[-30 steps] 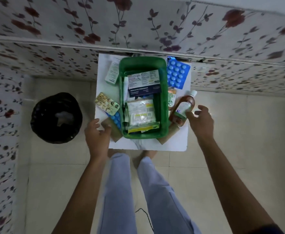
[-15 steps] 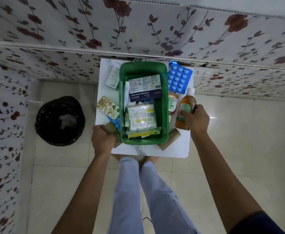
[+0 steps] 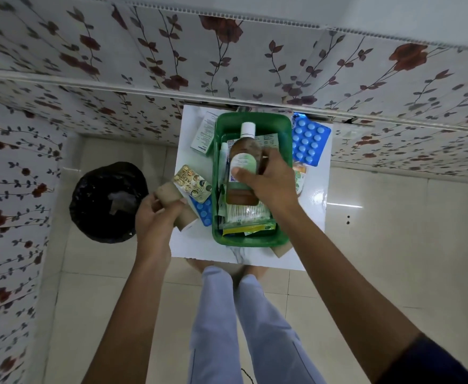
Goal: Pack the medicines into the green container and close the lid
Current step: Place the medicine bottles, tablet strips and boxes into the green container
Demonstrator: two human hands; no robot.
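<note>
Right hand (image 3: 268, 181) wrapped around a brown bottle (image 3: 243, 164) with a white cap, thumb across the green label, fingers on the far side. Bottle lying flat, right over the green container (image 3: 284, 236), long way matching the box's long way, cap toward the wall, bottom toward the body. Looks just above or already touching the packs inside; hard to tell which.

Left hand (image 3: 158, 217) off to the left of the box, fingers closed on a brown cardboard roll (image 3: 171, 196) at the white table's (image 3: 314, 231) edge.

Still outside the box: gold pill sheet (image 3: 192, 181) and small blue pill sheet (image 3: 203, 210) just left of it, near the left hand; white medicine box (image 3: 203, 137) at the far left corner; big blue pill sheet (image 3: 310, 141) on the right, nearer the right hand. Something orange and green (image 3: 298, 176) tucked by the right wall, partly hidden.

Probably next: set the bottle down straight along the box, then let go. Box already quite full, so bottle may sit high. No lid in sight.
</note>
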